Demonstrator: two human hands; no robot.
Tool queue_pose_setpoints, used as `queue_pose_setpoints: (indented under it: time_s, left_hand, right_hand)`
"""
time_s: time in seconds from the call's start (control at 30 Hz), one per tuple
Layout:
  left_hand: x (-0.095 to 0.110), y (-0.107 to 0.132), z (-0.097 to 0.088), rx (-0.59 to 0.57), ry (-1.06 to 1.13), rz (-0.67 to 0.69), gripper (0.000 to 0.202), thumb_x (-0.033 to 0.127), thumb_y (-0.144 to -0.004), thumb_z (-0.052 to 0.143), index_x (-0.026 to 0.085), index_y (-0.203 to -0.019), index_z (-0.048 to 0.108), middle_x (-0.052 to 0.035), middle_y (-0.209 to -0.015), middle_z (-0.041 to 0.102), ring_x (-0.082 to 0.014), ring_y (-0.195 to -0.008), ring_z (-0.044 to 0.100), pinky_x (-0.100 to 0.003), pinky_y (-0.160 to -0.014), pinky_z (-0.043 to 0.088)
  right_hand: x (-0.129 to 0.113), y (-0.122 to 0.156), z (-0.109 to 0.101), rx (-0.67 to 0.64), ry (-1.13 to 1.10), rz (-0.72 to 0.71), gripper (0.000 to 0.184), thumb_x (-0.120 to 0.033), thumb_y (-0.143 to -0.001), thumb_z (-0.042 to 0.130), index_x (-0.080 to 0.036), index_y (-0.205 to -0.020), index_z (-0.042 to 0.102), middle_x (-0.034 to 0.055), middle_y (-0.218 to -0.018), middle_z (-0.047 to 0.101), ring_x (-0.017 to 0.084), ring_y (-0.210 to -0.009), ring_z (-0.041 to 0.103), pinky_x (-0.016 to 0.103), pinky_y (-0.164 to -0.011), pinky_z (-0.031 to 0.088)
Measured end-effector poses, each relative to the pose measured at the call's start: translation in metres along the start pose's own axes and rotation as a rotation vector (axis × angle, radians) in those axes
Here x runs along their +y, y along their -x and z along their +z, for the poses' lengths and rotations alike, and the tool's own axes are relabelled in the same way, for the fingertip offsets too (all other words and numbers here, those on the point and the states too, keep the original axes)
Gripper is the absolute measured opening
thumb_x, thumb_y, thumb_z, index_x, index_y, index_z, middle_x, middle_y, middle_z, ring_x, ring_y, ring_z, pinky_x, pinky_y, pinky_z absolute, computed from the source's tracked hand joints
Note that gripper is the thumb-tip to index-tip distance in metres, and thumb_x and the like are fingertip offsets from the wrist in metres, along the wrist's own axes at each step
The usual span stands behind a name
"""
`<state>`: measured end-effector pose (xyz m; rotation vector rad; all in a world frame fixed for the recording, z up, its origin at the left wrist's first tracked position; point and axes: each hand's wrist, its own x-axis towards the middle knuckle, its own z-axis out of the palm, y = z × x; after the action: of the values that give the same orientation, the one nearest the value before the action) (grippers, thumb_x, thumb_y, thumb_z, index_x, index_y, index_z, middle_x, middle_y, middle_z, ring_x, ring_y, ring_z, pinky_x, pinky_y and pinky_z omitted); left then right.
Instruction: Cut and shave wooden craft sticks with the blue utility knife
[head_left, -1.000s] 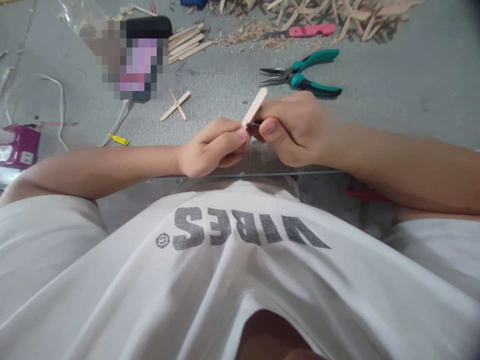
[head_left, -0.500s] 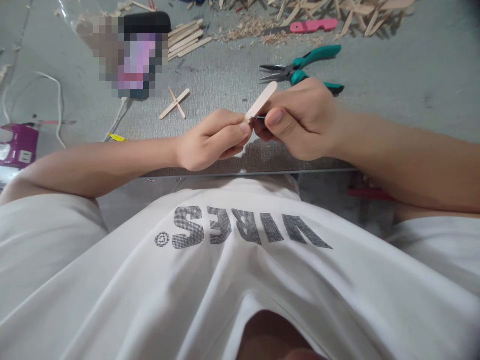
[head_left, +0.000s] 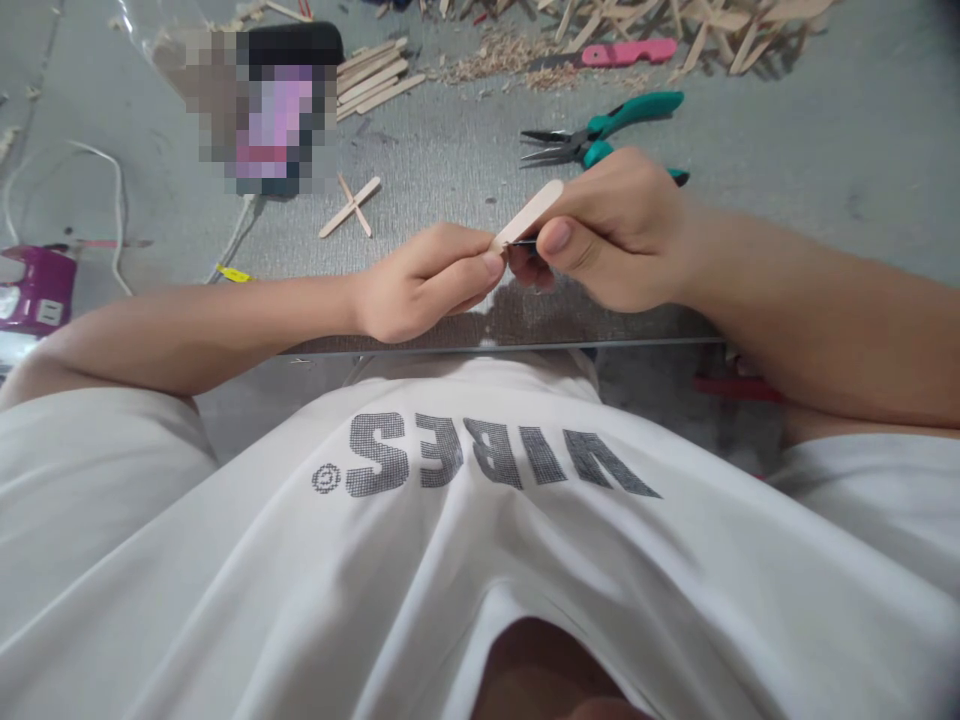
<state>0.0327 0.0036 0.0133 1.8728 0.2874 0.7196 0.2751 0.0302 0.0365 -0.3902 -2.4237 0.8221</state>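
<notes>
My left hand is closed, pinching the lower end of a wooden popsicle stick between thumb and fingers. The stick slants up to the right, over the table's front edge. Closed as well, my right hand grips a thin dark blade whose handle is hidden in the fist. The blade's tip meets the stick right beside my left fingertips. Just beyond my right hand lie green-handled needle-nose pliers, jaws parted. Two crossed popsicle sticks rest on the table behind my left hand.
Toward the back lie a pink-handled folding knife, wood shavings, a stack of popsicle sticks and a heap of sticks. A blurred phone with a white cable and a purple object are at the left.
My right hand has shifted slightly right and up, with the blade showing a little more. The popsicle stick's upper end has dropped slightly and moved right. My left hand has hardly moved.
</notes>
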Motion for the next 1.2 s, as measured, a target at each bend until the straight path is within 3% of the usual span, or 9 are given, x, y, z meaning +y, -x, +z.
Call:
queue_pose_setpoints:
  time_s: [0.17,0.3,0.4,0.6,0.7,0.87,1.0,1.2]
  left_hand:
    - [0.001,0.002,0.002,0.015,0.025,0.027,0.054,0.057,-0.118,0.054,0.026,-0.075,0.041,0.0060,-0.061,0.041,-0.0096,-0.056,0.037,-0.028,-0.060,0.036]
    - [0.002,0.002,0.004,0.043,-0.010,-0.012,0.059,0.069,-0.116,0.054,0.027,-0.077,0.041,0.0053,-0.063,0.041,-0.0099,-0.059,0.038,-0.029,-0.061,0.035]
    - [-0.003,0.002,0.004,0.058,-0.007,-0.025,0.062,0.075,-0.113,0.054,0.028,-0.076,0.041,0.0039,-0.063,0.043,-0.0111,-0.059,0.038,-0.031,-0.058,0.034]
    - [-0.008,0.002,0.005,0.059,0.015,-0.025,0.063,0.077,-0.112,0.057,0.028,-0.075,0.043,0.0029,-0.062,0.047,-0.0113,-0.058,0.041,-0.033,-0.057,0.036]
    - [-0.004,0.003,0.007,0.063,0.042,-0.002,0.060,0.072,-0.116,0.053,0.028,-0.076,0.040,0.0044,-0.061,0.042,-0.0110,-0.057,0.039,-0.032,-0.057,0.034]
    - [-0.003,0.004,0.008,0.058,0.087,-0.029,0.061,0.072,-0.114,0.057,0.028,-0.076,0.040,0.0045,-0.060,0.039,-0.0125,-0.056,0.038,-0.033,-0.056,0.032]
    - [-0.007,0.003,0.010,0.056,0.094,-0.070,0.066,0.081,-0.110,0.057,0.029,-0.074,0.038,0.0044,-0.059,0.038,-0.0130,-0.054,0.038,-0.034,-0.055,0.032]
    - [-0.011,0.006,0.017,0.059,0.158,0.000,0.065,0.072,-0.113,0.059,0.029,-0.070,0.037,0.0061,-0.054,0.029,-0.0127,-0.051,0.035,-0.034,-0.050,0.027]
  right_hand:
    - [-0.004,0.005,0.002,0.069,0.207,-0.110,0.076,-0.072,-0.123,0.031,-0.016,-0.097,0.074,-0.0107,-0.077,0.068,-0.007,-0.067,0.060,0.007,-0.065,0.042]
    - [-0.007,0.008,0.003,0.100,0.334,-0.119,0.079,-0.075,-0.123,0.025,-0.018,-0.094,0.071,-0.0073,-0.083,0.070,-0.003,-0.072,0.063,0.008,-0.068,0.048]
    - [-0.004,0.009,0.004,0.112,0.284,-0.071,0.082,-0.086,-0.118,0.029,-0.021,-0.097,0.074,-0.0057,-0.086,0.073,0.000,-0.077,0.068,0.010,-0.071,0.053]
    - [0.013,0.007,0.007,0.143,0.264,-0.092,0.072,-0.083,-0.118,0.040,-0.026,-0.104,0.081,-0.0020,-0.094,0.078,0.007,-0.087,0.075,0.017,-0.075,0.060]
    - [0.034,0.005,0.010,0.151,0.156,-0.088,0.068,-0.092,-0.106,0.057,-0.029,-0.098,0.081,-0.0060,-0.085,0.075,0.004,-0.081,0.074,0.014,-0.075,0.057]
    - [0.059,0.011,0.015,0.209,0.164,-0.074,0.071,-0.094,-0.103,0.058,-0.027,-0.095,0.081,-0.0057,-0.077,0.071,0.004,-0.077,0.073,0.013,-0.074,0.056]
    - [0.064,0.014,0.019,0.182,0.152,-0.080,0.070,-0.092,-0.105,0.058,-0.026,-0.091,0.078,-0.0058,-0.077,0.070,0.003,-0.075,0.070,0.013,-0.072,0.055]
    - [0.048,0.016,0.035,0.208,0.231,-0.055,0.074,-0.096,-0.108,0.048,-0.028,-0.104,0.077,-0.0043,-0.091,0.075,0.006,-0.075,0.066,0.021,-0.077,0.056]
